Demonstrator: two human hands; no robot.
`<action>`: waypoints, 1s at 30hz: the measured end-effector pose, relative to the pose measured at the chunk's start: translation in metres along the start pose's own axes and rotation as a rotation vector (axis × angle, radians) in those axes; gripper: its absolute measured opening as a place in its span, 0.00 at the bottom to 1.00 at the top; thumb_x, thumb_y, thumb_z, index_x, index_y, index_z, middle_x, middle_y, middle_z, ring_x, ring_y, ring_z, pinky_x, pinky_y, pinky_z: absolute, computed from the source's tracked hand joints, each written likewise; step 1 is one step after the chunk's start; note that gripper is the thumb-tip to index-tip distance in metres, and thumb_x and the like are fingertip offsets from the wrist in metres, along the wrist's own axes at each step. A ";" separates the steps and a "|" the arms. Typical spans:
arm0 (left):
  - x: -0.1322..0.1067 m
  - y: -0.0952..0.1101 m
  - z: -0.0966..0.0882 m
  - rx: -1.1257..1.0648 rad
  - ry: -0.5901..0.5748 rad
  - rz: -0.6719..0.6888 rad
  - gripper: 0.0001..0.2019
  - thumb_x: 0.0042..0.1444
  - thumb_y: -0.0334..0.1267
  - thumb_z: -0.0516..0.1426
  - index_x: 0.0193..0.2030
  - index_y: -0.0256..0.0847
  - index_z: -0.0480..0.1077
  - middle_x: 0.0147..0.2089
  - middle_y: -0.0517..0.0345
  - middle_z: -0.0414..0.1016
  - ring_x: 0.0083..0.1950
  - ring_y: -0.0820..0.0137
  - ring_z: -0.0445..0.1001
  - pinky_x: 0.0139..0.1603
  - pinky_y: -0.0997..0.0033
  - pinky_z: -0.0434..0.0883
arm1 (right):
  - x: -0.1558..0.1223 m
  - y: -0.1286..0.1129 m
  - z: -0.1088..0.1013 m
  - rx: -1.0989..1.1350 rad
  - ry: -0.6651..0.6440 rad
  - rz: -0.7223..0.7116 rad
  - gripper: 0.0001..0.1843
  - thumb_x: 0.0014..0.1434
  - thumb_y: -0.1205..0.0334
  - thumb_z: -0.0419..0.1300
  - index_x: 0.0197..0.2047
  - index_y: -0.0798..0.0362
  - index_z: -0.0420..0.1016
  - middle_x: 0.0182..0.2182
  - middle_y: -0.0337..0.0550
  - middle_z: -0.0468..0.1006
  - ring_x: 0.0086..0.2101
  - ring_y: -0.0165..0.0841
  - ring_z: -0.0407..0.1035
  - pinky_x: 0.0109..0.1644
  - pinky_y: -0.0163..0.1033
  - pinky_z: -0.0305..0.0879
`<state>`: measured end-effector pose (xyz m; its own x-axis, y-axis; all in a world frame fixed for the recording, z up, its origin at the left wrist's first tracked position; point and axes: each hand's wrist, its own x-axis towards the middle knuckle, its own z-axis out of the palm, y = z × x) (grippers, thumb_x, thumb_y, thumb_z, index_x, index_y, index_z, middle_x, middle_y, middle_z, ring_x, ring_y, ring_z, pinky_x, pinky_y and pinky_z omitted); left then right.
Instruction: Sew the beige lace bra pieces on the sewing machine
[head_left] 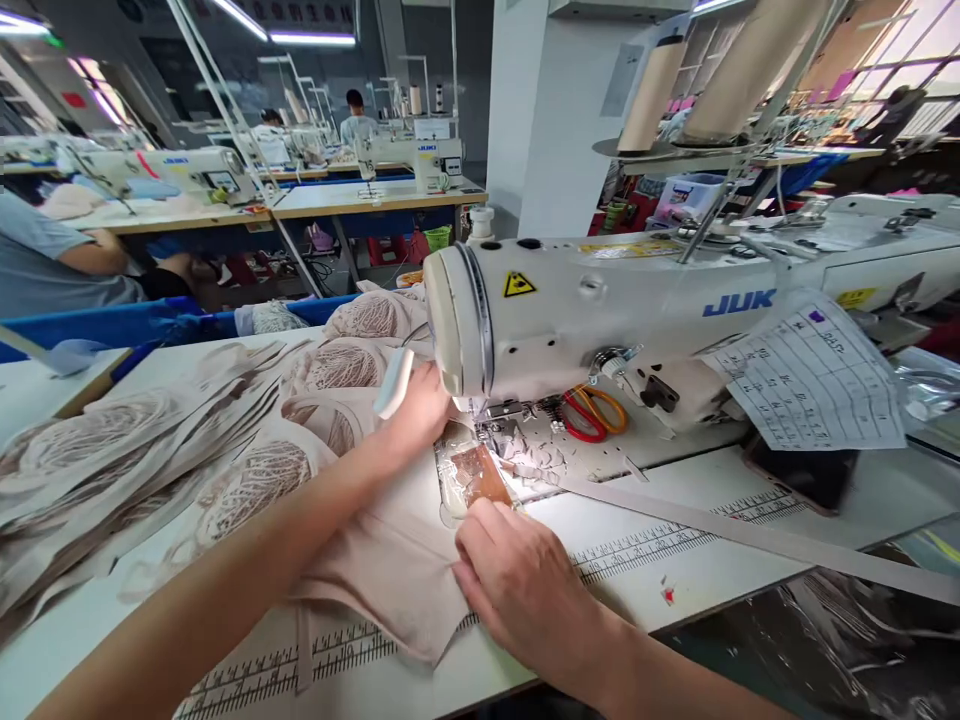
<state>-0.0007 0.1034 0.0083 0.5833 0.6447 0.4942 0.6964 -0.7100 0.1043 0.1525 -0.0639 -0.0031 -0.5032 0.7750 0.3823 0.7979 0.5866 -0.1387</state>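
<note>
My left hand (421, 408) reaches up beside the needle area of a white sewing machine (600, 310), its fingertips hidden behind the machine head. Under that arm lies a beige lace bra (397, 560), its smooth fabric spread over the table front. My right hand (521, 570) is closed with fingers curled, thumb and fingers pinching the bra's edge just in front of the lit needle plate. A brown piece (478, 474) sits on the plate between the hands. From the needle area a narrow beige strip (705, 520) runs off to the right.
More beige lace bras (105, 450) are piled on the left. Scissors (592, 412) with red and orange handles lie beneath the machine arm. A handwritten paper (817, 380) hangs at right above a dark phone (806, 470). Thread cones (652, 95) stand behind. A co-worker (60, 250) sits at left.
</note>
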 end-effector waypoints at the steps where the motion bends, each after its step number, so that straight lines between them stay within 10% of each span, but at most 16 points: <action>1: -0.009 0.003 -0.011 -0.026 0.023 0.019 0.12 0.61 0.28 0.47 0.39 0.36 0.72 0.41 0.45 0.76 0.46 0.59 0.72 0.49 0.54 0.71 | 0.000 0.007 -0.001 -0.039 0.028 -0.020 0.06 0.60 0.70 0.57 0.33 0.51 0.64 0.31 0.39 0.69 0.31 0.34 0.63 0.33 0.39 0.56; 7: -0.083 0.028 -0.060 -0.294 -0.271 0.486 0.22 0.64 0.32 0.48 0.65 0.38 0.60 0.61 0.45 0.72 0.64 0.61 0.67 0.63 0.55 0.67 | 0.002 0.034 -0.003 -0.202 0.185 -0.026 0.11 0.62 0.75 0.51 0.31 0.53 0.67 0.30 0.43 0.69 0.33 0.36 0.63 0.37 0.40 0.59; 17: -0.104 0.041 -0.057 -0.040 -0.352 0.420 0.26 0.62 0.40 0.51 0.66 0.33 0.57 0.68 0.43 0.62 0.63 0.55 0.65 0.54 0.58 0.68 | -0.006 -0.021 0.010 -0.141 0.284 -0.151 0.13 0.57 0.79 0.49 0.30 0.54 0.67 0.27 0.41 0.67 0.28 0.34 0.58 0.31 0.41 0.51; 24: -0.107 0.059 -0.055 0.092 -0.326 0.337 0.21 0.60 0.37 0.51 0.58 0.31 0.66 0.64 0.41 0.68 0.43 0.60 0.72 0.35 0.61 0.68 | -0.021 0.011 -0.004 -0.076 0.179 -0.217 0.14 0.62 0.77 0.48 0.30 0.53 0.67 0.28 0.40 0.69 0.29 0.33 0.61 0.34 0.39 0.58; 30: -0.106 0.060 -0.036 0.153 -0.156 0.347 0.18 0.59 0.33 0.50 0.54 0.29 0.69 0.59 0.39 0.72 0.50 0.55 0.72 0.42 0.58 0.71 | -0.048 0.075 -0.034 -0.215 0.375 0.158 0.10 0.64 0.68 0.53 0.48 0.56 0.72 0.41 0.50 0.78 0.43 0.40 0.70 0.48 0.44 0.66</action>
<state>-0.0356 -0.0179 -0.0070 0.8426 0.4183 0.3391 0.4947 -0.8500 -0.1809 0.2477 -0.0656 -0.0005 -0.2468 0.6887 0.6817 0.9259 0.3752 -0.0438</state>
